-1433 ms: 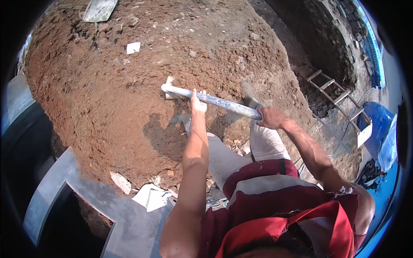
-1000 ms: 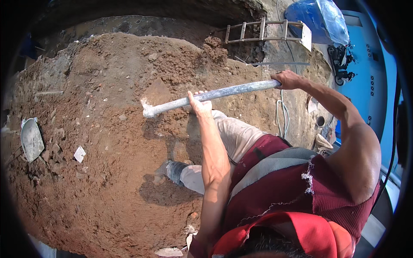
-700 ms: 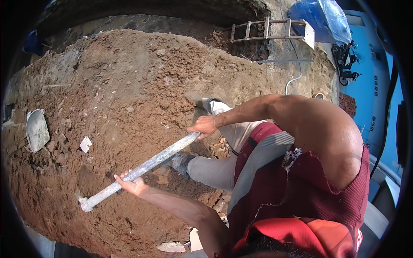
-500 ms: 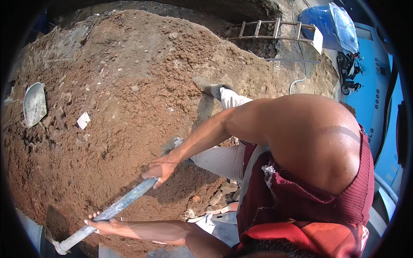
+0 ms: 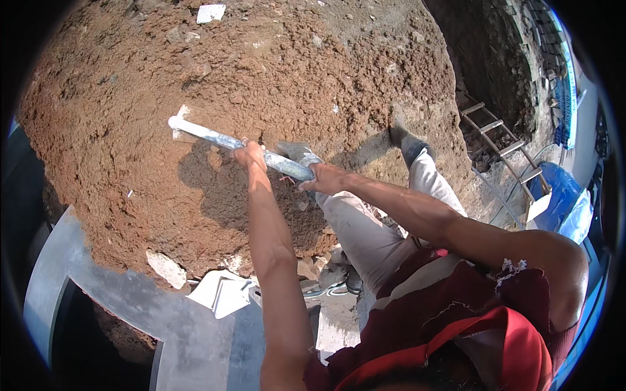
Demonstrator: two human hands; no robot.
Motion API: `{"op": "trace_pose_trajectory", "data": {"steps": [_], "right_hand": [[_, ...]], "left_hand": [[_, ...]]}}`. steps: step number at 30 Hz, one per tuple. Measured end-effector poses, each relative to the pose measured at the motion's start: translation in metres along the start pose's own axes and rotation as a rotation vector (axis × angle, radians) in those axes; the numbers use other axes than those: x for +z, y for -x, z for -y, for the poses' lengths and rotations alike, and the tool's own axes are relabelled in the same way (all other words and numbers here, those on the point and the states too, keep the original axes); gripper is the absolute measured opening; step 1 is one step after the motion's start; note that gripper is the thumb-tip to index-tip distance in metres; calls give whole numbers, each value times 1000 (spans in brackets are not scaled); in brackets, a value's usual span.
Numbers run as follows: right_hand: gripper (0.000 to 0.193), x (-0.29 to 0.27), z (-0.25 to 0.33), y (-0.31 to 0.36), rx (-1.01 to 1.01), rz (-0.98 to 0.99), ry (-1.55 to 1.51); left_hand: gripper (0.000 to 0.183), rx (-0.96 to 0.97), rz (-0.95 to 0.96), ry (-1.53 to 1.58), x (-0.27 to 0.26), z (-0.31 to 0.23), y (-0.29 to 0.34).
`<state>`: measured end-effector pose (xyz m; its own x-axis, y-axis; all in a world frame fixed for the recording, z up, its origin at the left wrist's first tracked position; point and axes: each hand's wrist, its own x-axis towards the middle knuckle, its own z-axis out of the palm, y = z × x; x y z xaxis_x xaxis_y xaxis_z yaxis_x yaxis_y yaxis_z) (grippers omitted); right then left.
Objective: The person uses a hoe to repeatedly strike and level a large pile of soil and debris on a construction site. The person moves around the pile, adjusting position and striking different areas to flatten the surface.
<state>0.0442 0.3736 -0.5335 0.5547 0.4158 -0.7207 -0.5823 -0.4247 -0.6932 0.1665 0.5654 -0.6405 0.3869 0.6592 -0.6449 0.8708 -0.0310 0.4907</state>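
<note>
My left grip (image 5: 250, 155) is closed around the hoe (image 5: 212, 135) about midway along its handle, the knuckles facing up toward the camera. The left forearm (image 5: 268, 228) runs up from the lower edge of my view, nearly straight, with only a slight bend at the elbow. My right grip (image 5: 326, 178) is clenched around the butt end of the same handle, and the right forearm (image 5: 398, 203) reaches in from the right, crossing above the legs (image 5: 358, 228). The two grips sit near each other, a short stretch of blue-grey handle showing between them.

From there the hoe slants up and left across the reddish soil (image 5: 124, 169), its whitish head farthest from me. I can't tell from this angle whether the blade touches the ground.

For writing, I find pale lettering on a blue strip (image 5: 568, 98) along the right rim, small and bent by the lens. Below it a wooden ladder (image 5: 501, 140) leans near blue plastic sheeting (image 5: 561, 189). Toward the bottom, folded white sheets (image 5: 222, 293) lie on the edge of a grey slab (image 5: 189, 345).
</note>
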Motion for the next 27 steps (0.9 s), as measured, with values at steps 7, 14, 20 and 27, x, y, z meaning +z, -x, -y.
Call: {"op": "trace_pose_trajectory", "data": {"steps": [7,14,20,27], "right_hand": [[65,-12,-26,27,22,38,88],[63,-51,-78,129,36,21,144],[60,-181,-220,304,257,35,329],[45,-289,-297,499,647,-193,719]], "left_hand": [[42,-47,67,-89,-3,9,29],[28,-22,190,60,24,77,109],[27,-319,430,1021,153,130,179],[34,-917,871,994,229,236,391]]}}
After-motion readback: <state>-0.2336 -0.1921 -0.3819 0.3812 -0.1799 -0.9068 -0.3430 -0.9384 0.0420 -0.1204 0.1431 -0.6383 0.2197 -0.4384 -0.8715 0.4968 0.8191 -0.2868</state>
